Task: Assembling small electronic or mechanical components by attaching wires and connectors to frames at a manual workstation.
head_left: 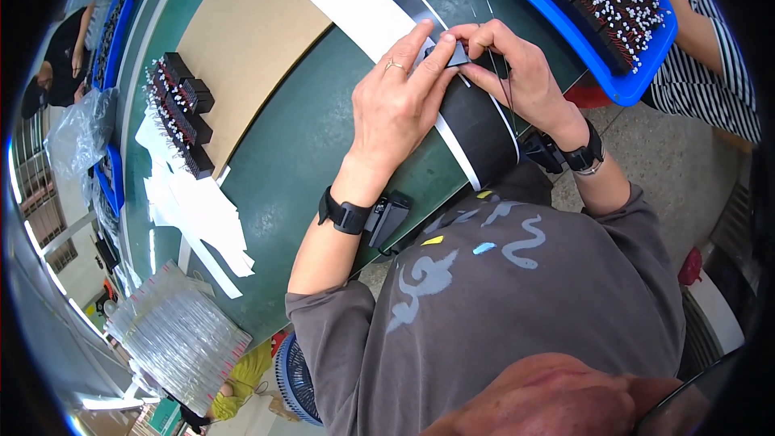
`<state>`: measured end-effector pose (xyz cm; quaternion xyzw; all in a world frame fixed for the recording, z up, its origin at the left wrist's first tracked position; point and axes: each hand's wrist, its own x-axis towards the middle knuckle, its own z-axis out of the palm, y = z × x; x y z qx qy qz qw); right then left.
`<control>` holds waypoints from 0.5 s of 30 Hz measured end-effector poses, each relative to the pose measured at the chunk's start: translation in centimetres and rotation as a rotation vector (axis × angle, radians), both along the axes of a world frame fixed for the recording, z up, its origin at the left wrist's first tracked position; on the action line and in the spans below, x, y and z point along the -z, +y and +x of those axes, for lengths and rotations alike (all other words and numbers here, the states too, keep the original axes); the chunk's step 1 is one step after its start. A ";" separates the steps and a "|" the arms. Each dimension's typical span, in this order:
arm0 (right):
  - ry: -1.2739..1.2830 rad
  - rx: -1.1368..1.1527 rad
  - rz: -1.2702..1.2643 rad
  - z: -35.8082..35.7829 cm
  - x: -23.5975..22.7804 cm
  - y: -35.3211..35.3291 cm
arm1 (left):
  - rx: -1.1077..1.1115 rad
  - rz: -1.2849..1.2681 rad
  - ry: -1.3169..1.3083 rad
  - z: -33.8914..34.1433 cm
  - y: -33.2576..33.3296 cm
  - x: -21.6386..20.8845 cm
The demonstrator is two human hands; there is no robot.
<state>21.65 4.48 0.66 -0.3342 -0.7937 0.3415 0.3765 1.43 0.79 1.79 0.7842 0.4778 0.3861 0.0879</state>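
Note:
A small dark grey block (pixel 458 55) is gripped between my two hands over the far right part of the green table. My left hand (pixel 395 101) presses on it from the left, index and middle fingers stretched along its top. At its right side my right hand (pixel 521 73) pinches with thumb and fingertips; thin dark wires run by these fingers. Beneath my hands lie a black sheet (pixel 483 133) with white edging and a long white strip (pixel 343 0). My fingers partly hide the block, so its underside cannot be seen.
A blue tray (pixel 622 89) at far right holds black blocks with white-tipped wires. More such blocks (pixel 182 105) stand by brown cardboard (pixel 242 16). White paper strips (pixel 194 202) and a clear plastic-wrapped stack (pixel 173 327) lie left. A co-worker's striped sleeve (pixel 722 48) is beside the tray.

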 end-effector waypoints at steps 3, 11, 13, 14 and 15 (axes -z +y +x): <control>0.010 -0.007 -0.018 0.1 0.0 0.0 | -0.024 0.166 0.192 -0.4 -0.3 -0.3; 0.125 0.051 -0.002 -0.1 -1.5 -1.1 | 0.010 0.499 0.305 -1.7 -1.7 -2.7; 0.312 0.066 -0.217 0.1 -2.7 -2.5 | 0.023 0.528 0.312 -1.9 -2.2 -3.4; 0.314 0.070 -0.217 -0.1 -3.2 -3.0 | 0.027 0.528 0.312 -1.9 -2.4 -3.5; 0.334 0.048 -0.313 -0.5 -3.8 -3.4 | 0.036 0.531 0.319 -1.8 -2.6 -3.6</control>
